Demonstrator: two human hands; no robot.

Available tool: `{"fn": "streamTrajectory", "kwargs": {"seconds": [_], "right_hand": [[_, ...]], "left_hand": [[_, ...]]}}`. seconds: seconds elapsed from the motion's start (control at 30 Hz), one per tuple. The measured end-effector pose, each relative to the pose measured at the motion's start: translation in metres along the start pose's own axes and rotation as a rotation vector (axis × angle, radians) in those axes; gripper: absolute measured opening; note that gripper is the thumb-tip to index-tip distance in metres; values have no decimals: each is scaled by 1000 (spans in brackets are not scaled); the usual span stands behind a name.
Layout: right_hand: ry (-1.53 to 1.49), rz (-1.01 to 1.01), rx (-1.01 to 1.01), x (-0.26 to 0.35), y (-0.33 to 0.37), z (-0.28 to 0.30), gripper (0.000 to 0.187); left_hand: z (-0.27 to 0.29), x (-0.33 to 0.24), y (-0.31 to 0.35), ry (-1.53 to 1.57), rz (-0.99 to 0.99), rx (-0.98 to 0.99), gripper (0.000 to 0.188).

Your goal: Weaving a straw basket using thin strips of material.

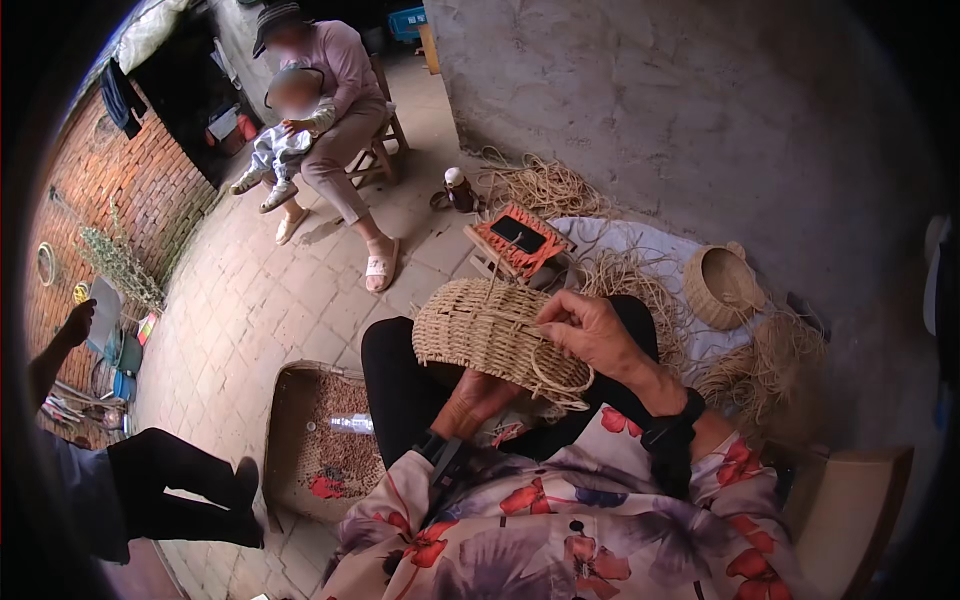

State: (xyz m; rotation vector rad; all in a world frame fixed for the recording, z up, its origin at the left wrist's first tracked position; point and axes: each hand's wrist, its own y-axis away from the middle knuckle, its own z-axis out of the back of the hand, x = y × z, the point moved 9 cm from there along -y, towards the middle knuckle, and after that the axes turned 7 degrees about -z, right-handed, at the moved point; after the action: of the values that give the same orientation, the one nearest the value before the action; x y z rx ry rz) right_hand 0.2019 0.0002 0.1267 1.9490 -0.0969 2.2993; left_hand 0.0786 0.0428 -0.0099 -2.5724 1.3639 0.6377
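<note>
Above my lap I have a half-round basket [468, 322] woven from pale straw cord, tipped on its side. My left hand [478, 400] supports it from below, its fingers partly hidden by the weave. At the basket's right part, the thumb and forefinger of my right hand [597, 335] pinch a strand of cord against the woven surface. A loop of cord [562, 378] hangs at the lower right of the basket, under my right hand.
A small stool with orange webbing [490, 232] bears a black phone [516, 236]. Cord piles [630, 285] and a round basket [722, 288] lie right on a white cloth. A tray [285, 440] holds brown bits and a bottle. A seated person holds a child; another person stands left.
</note>
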Motion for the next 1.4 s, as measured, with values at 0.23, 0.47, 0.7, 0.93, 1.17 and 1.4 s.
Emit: {"fn": "streamTrajectory", "kwargs": {"seconds": [0.23,0.47,0.7,0.93,1.17,1.4], "right_hand": [[131,75,-122,7,6,-14,7],[204,123,-153,11,6,-9,6],[358,112,-162,11,-4,-10,10],[624,-4,-81,22,-21,-11,12],[912,-13,-1,26,-38,-20,19],[758,101,-179,74,-12,-3,15]], "left_hand": [[13,3,9,-12,7,-60,72],[9,10,-1,33,22,-43,71],[8,15,0,38,35,-33,73],[29,22,-12,13,-1,-78,56],[37,16,-15,0,-84,-19,51],[57,12,-17,-25,-81,-72,52]]}}
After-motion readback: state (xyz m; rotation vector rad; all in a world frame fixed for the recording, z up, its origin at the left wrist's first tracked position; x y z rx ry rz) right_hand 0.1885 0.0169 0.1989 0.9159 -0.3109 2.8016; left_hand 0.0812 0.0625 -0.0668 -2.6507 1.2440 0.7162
